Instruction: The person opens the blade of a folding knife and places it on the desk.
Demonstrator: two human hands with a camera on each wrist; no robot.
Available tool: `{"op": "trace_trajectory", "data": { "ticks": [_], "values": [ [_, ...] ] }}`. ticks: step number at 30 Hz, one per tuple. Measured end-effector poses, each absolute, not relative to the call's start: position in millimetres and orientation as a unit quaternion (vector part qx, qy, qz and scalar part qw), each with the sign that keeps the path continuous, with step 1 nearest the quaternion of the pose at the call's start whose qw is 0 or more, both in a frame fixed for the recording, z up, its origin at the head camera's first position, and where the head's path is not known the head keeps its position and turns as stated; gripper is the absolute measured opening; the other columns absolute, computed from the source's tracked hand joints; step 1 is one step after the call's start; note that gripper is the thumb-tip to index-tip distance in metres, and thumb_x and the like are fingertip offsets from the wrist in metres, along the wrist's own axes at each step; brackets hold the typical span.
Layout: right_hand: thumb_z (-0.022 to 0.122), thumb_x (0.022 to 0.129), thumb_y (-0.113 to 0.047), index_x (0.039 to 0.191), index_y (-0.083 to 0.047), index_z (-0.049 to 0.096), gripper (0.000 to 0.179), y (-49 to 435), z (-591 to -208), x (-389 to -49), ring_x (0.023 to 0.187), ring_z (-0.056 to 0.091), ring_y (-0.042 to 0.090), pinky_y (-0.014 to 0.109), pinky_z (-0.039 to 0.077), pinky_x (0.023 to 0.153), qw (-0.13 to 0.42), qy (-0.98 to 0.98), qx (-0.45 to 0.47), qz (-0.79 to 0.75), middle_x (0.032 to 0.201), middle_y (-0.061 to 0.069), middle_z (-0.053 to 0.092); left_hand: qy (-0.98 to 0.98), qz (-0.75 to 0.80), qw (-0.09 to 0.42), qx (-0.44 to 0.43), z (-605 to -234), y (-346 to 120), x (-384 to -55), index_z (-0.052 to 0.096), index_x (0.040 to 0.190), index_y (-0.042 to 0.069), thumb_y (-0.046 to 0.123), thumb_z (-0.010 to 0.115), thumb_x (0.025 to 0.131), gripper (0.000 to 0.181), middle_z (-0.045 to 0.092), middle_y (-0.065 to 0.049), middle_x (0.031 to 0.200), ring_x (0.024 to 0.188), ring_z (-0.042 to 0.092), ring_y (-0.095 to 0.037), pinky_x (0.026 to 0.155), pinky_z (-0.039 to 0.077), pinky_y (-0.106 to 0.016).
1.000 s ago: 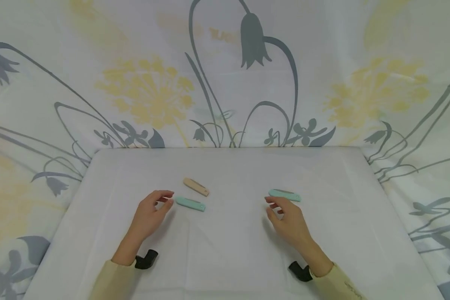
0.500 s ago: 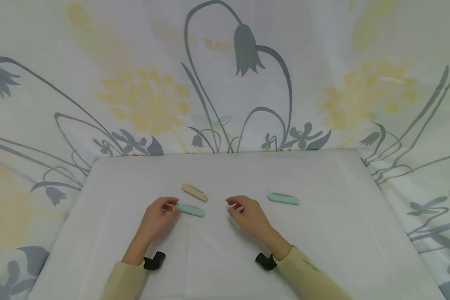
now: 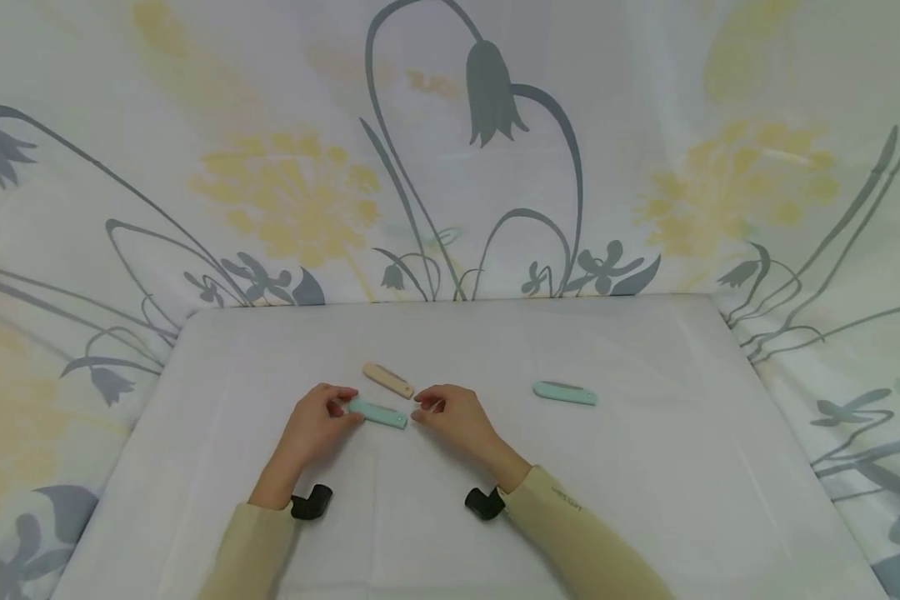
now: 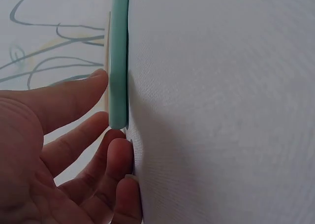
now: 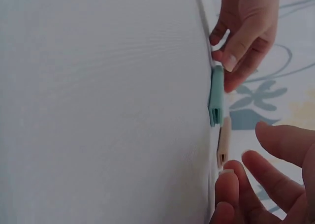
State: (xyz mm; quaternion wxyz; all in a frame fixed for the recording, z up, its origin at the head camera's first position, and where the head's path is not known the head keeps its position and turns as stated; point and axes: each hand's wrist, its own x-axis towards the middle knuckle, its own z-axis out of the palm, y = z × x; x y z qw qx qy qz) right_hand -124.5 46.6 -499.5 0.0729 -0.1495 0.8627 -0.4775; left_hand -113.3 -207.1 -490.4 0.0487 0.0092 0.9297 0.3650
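Observation:
Three slim folding knives, handles closed, lie on the white table. At the left, a mint green folding knife (image 3: pixel 381 413) lies between my two hands. My left hand (image 3: pixel 317 425) pinches its left end, the thumb at the near side and the index finger at the far side. My right hand (image 3: pixel 457 423) hovers by the knife's right end with thumb and fingers apart, holding nothing. In the right wrist view, that green knife (image 5: pixel 216 98) shows a slot along its end. Just behind it lies a beige folding knife (image 3: pixel 387 380).
A second mint green folding knife (image 3: pixel 565 392) lies farther right on the white-covered table (image 3: pixel 645 467). Behind and at both sides hangs a flowered cloth (image 3: pixel 450 167). Black wrist cameras (image 3: pixel 312 502) stick out from both cuffs.
My right hand has moved left, from the right-hand green knife to the right end of the left one. My left hand has shifted slightly right, onto that knife's left end.

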Motion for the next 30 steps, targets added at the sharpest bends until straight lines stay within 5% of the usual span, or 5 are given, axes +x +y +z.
{"op": "trace_trajectory", "data": {
  "ticks": [8, 30],
  "values": [
    [0.085, 0.078, -0.027, 0.099, -0.014, 0.079, 0.025, 25, -499, -128, 0.076, 0.057, 0.009, 0.027, 0.046, 0.067, 0.091, 0.888, -0.114, -0.437, 0.085, -0.007, 0.064, 0.930, 0.364, 0.053, 0.016, -489, -208, -115, 0.071, 0.117, 0.002, 0.015, 0.079, 0.085, 0.035, 0.059, -0.008, 0.100, 0.081, 0.053, -0.019, 0.069, 0.042, -0.033],
    [0.085, 0.078, -0.021, 0.084, -0.019, 0.077, 0.010, 16, -493, -121, 0.067, 0.050, 0.007, 0.025, 0.040, 0.058, 0.091, 0.906, -0.117, -0.396, 0.074, -0.011, 0.057, 0.921, 0.384, 0.061, 0.019, -490, -210, -117, 0.064, 0.106, 0.005, 0.008, 0.081, 0.082, 0.029, 0.061, -0.006, 0.094, 0.084, 0.058, -0.021, 0.073, 0.044, -0.036]
  ]
}}
